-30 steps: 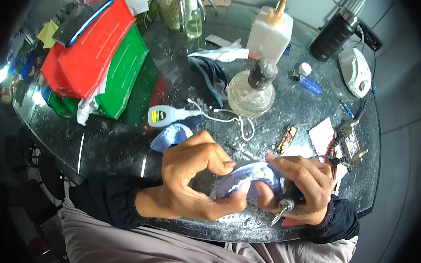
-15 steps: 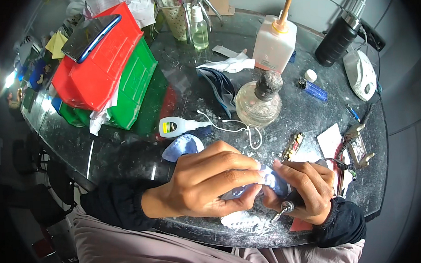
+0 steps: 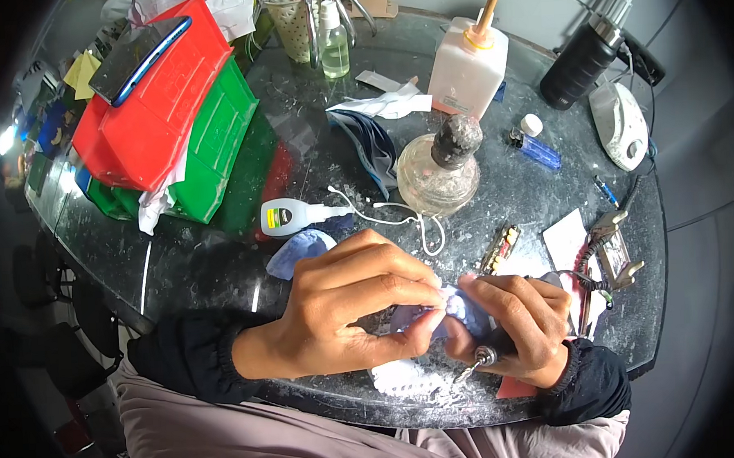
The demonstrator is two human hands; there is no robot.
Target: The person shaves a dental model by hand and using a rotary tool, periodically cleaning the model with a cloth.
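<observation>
A blue plaster dental model point(image 3: 462, 307) with whitish, tooth-like bumps is held between my two hands above the desk's near edge. My left hand point(image 3: 338, 308) is closed, its thumb and fingertips pinched at the model's left side, hiding part of it. Any small piece between those fingertips cannot be made out. My right hand point(image 3: 522, 316) grips the model's right side and also carries a dark rotary handpiece point(image 3: 493, 350), whose metal bit points down and left. Below lies a white scalloped strip point(image 3: 400, 376) amid pale dust. Another blue plaster piece point(image 3: 298, 253) rests beyond my left hand.
Beyond my hands stand a glass spirit burner point(image 3: 438, 173), a squeeze bottle point(image 3: 297, 216) lying flat, and a white jug point(image 3: 468, 69). Red and green bins point(image 3: 145, 116) with a phone on top occupy the left. A blue lighter point(image 3: 537, 149) and a handpiece stand point(image 3: 618, 251) are rightward.
The whole view has shifted slightly, so things sit a little further left and up. Both hands keep their hold on the model, with the left fingertips pinched a little closer together.
</observation>
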